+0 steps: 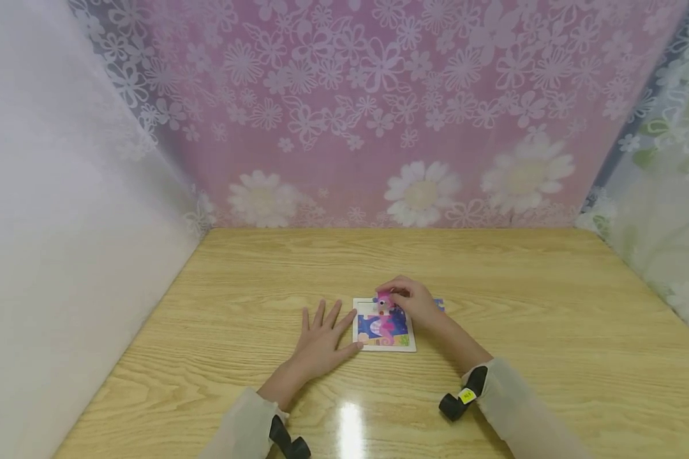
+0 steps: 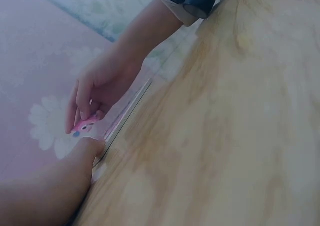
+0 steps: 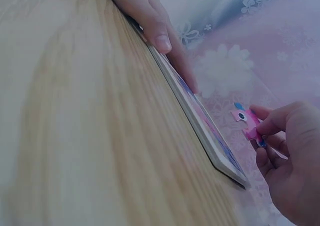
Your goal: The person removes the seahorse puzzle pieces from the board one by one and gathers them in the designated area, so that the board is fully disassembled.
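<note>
A square jigsaw board (image 1: pixel 386 349) with a white border lies flat on the table. Joined pieces (image 1: pixel 385 326) fill its lower part, with a pink curled-tail creature on blue. My right hand (image 1: pixel 418 305) pinches a pink puzzle piece (image 3: pixel 246 124) printed with a round eye between thumb and fingers. In the head view that piece overlaps the board's upper part; the right wrist view has it raised above the board. Fingers spread, my left hand (image 1: pixel 317 347) rests at the board's left edge, thumb tip on the lower left border.
A blue piece (image 1: pixel 439 304) shows just past the board's right side, partly behind the right hand. The wood-grain table (image 1: pixel 252 274) reaches back to a pink flowered curtain (image 1: pixel 344 127). Pale hangings stand at left and right.
</note>
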Demonstrator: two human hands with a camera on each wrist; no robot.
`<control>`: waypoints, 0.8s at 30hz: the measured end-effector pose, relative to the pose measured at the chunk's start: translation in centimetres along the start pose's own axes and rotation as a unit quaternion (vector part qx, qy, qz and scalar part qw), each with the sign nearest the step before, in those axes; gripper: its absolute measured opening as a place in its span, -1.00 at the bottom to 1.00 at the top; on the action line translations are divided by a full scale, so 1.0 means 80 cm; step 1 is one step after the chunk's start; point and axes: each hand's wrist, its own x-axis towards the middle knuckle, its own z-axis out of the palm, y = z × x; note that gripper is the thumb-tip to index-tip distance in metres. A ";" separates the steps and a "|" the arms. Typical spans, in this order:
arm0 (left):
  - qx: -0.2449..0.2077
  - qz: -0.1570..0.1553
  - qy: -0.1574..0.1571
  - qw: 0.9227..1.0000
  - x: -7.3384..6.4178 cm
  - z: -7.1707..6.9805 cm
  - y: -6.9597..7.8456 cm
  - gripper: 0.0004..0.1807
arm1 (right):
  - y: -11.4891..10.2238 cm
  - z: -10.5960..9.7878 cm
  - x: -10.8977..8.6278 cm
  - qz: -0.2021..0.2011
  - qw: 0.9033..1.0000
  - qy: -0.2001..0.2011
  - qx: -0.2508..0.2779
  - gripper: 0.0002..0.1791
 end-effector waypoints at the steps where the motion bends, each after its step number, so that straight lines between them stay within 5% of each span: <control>1: -0.001 0.001 0.001 1.000 0.000 0.000 0.000 -0.23 | -0.001 -0.003 -0.001 0.002 1.000 0.001 0.002 -0.73; 12: -0.003 0.006 0.009 1.000 -0.002 -0.001 -0.001 -0.24 | -0.036 -0.040 -0.015 -0.031 0.999 -0.017 -0.007 -0.72; 24: -0.001 0.010 0.012 1.000 -0.001 0.002 0.000 -0.23 | -0.049 -0.074 -0.036 0.006 0.999 -0.012 -0.042 -0.76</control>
